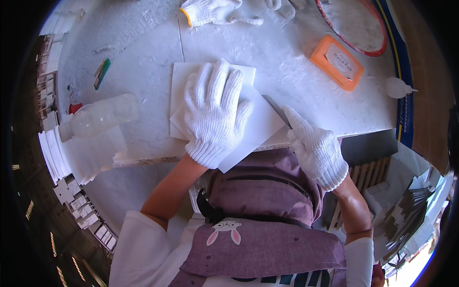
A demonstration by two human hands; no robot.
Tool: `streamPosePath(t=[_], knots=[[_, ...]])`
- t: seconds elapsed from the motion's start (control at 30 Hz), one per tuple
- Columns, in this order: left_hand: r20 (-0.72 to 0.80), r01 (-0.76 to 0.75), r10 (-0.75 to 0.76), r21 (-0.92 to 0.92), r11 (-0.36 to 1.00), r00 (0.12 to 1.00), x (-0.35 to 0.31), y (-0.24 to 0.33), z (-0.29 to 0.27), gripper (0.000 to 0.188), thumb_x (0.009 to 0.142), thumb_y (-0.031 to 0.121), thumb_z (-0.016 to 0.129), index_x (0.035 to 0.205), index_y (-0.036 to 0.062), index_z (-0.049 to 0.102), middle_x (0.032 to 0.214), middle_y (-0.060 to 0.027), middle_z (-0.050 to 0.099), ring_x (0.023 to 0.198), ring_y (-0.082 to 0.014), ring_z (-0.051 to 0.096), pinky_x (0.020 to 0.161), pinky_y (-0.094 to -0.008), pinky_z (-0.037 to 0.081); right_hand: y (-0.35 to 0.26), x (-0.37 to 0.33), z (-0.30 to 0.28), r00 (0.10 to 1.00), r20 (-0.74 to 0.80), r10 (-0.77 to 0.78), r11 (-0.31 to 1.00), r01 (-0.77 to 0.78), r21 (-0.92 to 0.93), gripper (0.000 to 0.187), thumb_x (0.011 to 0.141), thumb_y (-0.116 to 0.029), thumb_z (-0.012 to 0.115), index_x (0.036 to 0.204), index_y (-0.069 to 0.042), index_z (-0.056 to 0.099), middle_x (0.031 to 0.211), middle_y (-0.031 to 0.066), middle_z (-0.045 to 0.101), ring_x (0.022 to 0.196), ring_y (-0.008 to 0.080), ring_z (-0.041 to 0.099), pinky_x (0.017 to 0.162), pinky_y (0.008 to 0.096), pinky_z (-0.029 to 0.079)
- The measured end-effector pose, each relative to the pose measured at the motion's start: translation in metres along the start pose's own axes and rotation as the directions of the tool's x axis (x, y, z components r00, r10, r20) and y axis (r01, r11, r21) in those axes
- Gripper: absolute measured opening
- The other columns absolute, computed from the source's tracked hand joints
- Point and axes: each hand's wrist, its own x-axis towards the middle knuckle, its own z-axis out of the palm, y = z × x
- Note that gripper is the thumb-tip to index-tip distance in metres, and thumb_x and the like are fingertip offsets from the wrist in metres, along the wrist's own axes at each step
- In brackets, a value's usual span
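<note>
My left hand (215, 112), in a white knit glove, lies flat with fingers spread on a white square tile (260, 126) that overhangs the near edge of the dusty white table (306, 81). Under it sits a second white tile (181, 76), turned at a different angle. My right hand (315, 148), also gloved, grips the top tile's right edge at the table's rim, with a dark thin tool edge just beside its fingertips.
A clear plastic bottle (98, 117) with a red cap lies at the left. An orange rectangular sanding block (337, 62), a red-rimmed round basin (356, 24) and a small white squeeze bottle (398, 87) stand right. Spare white gloves (215, 12) lie at the back. Tile stacks (55, 158) line the left.
</note>
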Motion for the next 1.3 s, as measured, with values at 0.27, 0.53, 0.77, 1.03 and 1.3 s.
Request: streamPosePath(t=[0.27, 0.53, 0.77, 1.03, 1.3], knots=[[0.001, 0.016, -0.016, 0.026, 1.0, 1.0, 0.003, 0.004, -0.005, 0.06, 0.085, 0.034, 0.064, 0.137, 0.0068, 0.052, 0.145, -0.0143, 0.046, 0.13, -0.0394, 0.042, 0.107, -0.0539, 0.033, -0.009, 0.015, 0.009, 0.989, 0.089, 0.117, 0.979, -0.1, -0.177, 0.042, 0.095, -0.013, 0.053, 0.136, -0.006, 0.053, 0.1, 0.0245, 0.065, 0.078, 0.038, 0.067, 0.068, 0.0426, 0.055], [-0.051, -0.012, 0.011, -0.014, 1.0, 0.999, 0.003, -0.002, 0.003, 0.063, 0.083, 0.037, 0.068, 0.136, 0.0081, 0.052, 0.145, -0.0154, 0.042, 0.133, -0.0383, 0.039, 0.108, -0.0586, 0.028, -0.002, 0.002, 0.005, 0.996, -0.062, 0.068, 0.998, -0.068, 0.006, 0.045, 0.093, -0.012, 0.057, 0.137, -0.003, 0.051, 0.085, 0.0215, 0.069, 0.065, 0.034, 0.068, 0.059, 0.0411, 0.055], [-0.053, -0.006, 0.007, 0.015, 1.0, 0.999, 0.001, -0.002, 0.003, 0.062, 0.084, 0.038, 0.067, 0.136, 0.0086, 0.051, 0.145, -0.015, 0.042, 0.133, -0.0379, 0.039, 0.108, -0.0591, 0.029, -0.005, 0.001, 0.007, 0.993, -0.09, 0.072, 0.996, -0.068, 0.054, 0.044, 0.094, -0.012, 0.057, 0.137, -0.004, 0.052, 0.083, 0.0215, 0.069, 0.067, 0.0334, 0.07, 0.062, 0.0399, 0.057], [-0.03, 0.007, -0.007, 0.003, 1.0, 1.0, 0.001, 0.001, 0.0, 0.058, 0.086, 0.036, 0.064, 0.136, 0.0086, 0.052, 0.145, -0.0141, 0.044, 0.132, -0.0384, 0.041, 0.108, -0.0566, 0.03, -0.007, 0.01, 0.003, 0.996, 0.054, 0.069, 0.997, -0.067, -0.038, 0.043, 0.097, -0.014, 0.052, 0.138, -0.005, 0.049, 0.094, 0.0217, 0.068, 0.077, 0.0364, 0.068, 0.068, 0.0421, 0.056], [-0.03, 0.024, -0.024, -0.003, 1.0, 0.999, 0.005, 0.005, -0.001, 0.056, 0.087, 0.037, 0.062, 0.135, 0.009, 0.054, 0.144, -0.0135, 0.045, 0.132, -0.0385, 0.04, 0.108, -0.0552, 0.031, -0.016, 0.01, -0.001, 0.991, 0.073, 0.115, 0.982, -0.102, -0.161, 0.047, 0.094, -0.011, 0.053, 0.14, -0.005, 0.046, 0.092, 0.0238, 0.067, 0.074, 0.0389, 0.066, 0.069, 0.0443, 0.054]])
